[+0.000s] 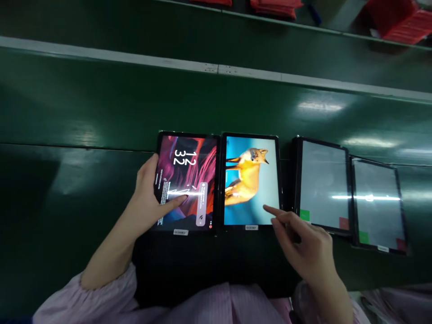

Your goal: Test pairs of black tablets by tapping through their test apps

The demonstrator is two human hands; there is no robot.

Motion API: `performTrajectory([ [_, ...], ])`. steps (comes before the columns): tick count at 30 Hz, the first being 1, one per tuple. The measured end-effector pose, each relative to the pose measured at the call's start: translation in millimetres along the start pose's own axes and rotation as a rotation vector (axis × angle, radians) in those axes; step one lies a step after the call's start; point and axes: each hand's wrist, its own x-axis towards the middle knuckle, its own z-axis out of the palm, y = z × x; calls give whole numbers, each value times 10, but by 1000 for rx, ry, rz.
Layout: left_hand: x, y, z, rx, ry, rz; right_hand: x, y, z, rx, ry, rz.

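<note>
Two lit tablets lie side by side in front of me. On the left tablet [189,175] the screen shows a red and purple wallpaper with the time 12 32 turned sideways. My left hand [146,195] grips this tablet by its left edge, thumb over the screen and the other fingers hidden at the side. A fox picture on blue fills the second tablet [251,180], also turned sideways. Over its lower right corner is my right hand [303,245], empty, with the index finger stretched towards the screen and the other fingers bent. Whether the fingertip touches the glass I cannot tell.
To the right lie two more tablets, a nearer grey-screened tablet [324,180] and a farther grey-screened tablet [378,204], both with green and red corner squares. A pale strip [168,62] crosses the green bench [101,103]. Red packets [275,6] and a red stack [401,20] sit at the back.
</note>
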Motion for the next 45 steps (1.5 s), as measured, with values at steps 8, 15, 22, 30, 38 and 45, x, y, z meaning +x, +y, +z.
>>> performTrajectory([
  [8,-50,38,-210,-295,102,-172,56,-102,62,142,-114,-108],
  [15,-72,147,-200,-318,172,-282,179,-174,152,131,-174,-124],
  [22,-27,46,-181,-309,151,-277,364,-278,347,144,-283,-137],
  [30,-15,22,-169,-294,164,-274,554,-274,478,-16,-278,-82],
  [38,-17,163,-152,-287,171,-354,498,-205,275,27,-48,6],
  [45,-19,217,-162,-295,161,-348,531,-346,534,11,-242,-133],
])
